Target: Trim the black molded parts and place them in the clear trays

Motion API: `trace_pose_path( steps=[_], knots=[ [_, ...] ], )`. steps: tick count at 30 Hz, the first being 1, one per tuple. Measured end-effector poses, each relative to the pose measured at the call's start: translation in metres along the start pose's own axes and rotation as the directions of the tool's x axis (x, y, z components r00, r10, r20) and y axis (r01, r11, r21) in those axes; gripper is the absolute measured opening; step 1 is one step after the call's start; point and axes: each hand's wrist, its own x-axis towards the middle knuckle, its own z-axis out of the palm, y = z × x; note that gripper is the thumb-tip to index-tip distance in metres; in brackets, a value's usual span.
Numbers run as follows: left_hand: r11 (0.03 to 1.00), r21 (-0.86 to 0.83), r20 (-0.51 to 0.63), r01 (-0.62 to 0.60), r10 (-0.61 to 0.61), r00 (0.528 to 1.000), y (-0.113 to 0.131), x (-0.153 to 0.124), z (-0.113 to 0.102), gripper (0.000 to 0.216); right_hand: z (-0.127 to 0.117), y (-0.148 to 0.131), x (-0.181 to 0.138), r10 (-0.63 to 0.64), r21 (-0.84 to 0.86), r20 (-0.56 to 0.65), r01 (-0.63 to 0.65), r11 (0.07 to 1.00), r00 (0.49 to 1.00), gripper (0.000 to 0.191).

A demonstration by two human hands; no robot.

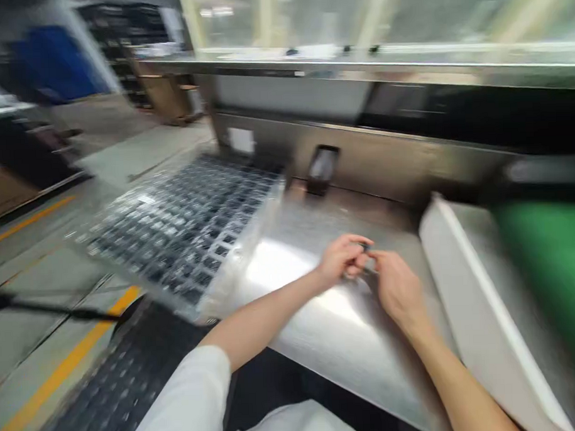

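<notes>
I am seeing both hands meeting above the steel desk (289, 269). The left hand (340, 259) is pinching a small dark part (365, 245) at its fingertips; the right hand (397, 288) is touching it from just beside, though blur is hiding whether it is gripping.

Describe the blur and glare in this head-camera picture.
Head view: motion blur smears the whole frame, worst toward the edges, streaking the parts tray and the green surface; the left hand and right hand are soft but readable; a white glare patch on the steel table washes out its grain.
</notes>
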Motion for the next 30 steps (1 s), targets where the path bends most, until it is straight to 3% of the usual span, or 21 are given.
trace_pose_path(
  steps=[2, 5, 30],
  knots=[
    [1.0, 0.003, 0.052, -0.011, 0.011, 0.999, -0.006, 0.004, 0.003, 0.05, -0.019, 0.002, -0.016, 0.077, -0.014, -0.003, -0.077, 0.997, 0.997, 0.046],
    [0.999, 0.036, 0.065, -0.035, 0.033, 0.997, -0.002, 0.004, -0.001, 0.055, -0.02, -0.002, -0.017, 0.126, -0.004, 0.003, -0.126, 0.992, 0.992, 0.046],
    [0.993, 0.115, 0.029, -0.026, 0.023, 0.999, 0.001, -0.001, 0.001, 0.053, -0.013, -0.002, -0.016, 0.12, -0.065, -0.01, -0.12, 0.991, 0.993, 0.049]
  ],
)
